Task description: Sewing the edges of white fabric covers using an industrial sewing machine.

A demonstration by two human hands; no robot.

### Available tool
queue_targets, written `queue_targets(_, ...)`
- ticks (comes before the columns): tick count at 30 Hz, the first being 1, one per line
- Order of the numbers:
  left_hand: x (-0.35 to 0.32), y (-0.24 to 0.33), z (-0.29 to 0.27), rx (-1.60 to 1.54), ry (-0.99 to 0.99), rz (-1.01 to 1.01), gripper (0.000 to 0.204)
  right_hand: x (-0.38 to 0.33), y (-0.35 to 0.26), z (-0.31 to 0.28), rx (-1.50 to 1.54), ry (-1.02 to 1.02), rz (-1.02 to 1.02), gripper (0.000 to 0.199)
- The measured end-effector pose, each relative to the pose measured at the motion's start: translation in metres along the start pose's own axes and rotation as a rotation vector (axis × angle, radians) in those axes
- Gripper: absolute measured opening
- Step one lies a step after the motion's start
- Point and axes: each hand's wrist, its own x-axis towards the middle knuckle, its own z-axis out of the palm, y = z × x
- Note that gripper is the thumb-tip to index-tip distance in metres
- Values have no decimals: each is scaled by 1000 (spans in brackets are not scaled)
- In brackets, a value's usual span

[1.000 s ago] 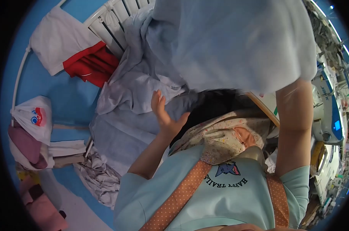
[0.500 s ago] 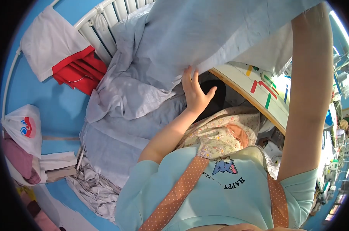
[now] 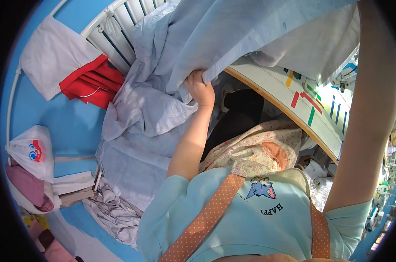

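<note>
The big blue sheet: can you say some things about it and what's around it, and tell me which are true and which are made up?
1. The left hand grips the blue sheet. True.
2. The sheet lies folded flat on the floor. False: it is lifted high and hangs down in folds.
3. A red and white cloth hangs on the white rail. True.
4. The right hand holds scissors. False: the right arm reaches up, its hand out of view.

I see one white plastic bag [image 3: 30, 150] with red and blue print, at far left by the white rail, soft and bulging, above folded pink cloth, no labels, signs or screens clear to me
</note>
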Motion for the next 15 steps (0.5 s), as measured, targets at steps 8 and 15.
queue_targets(8, 14, -8, -10, -420, -84, -335, 14, -16, 67, -6, -96, -17, 89, 36)
queue_targets(15, 2, -7, -7, -477, -279, -549, 10, -48, 113, -20, -154, -29, 153, 38)
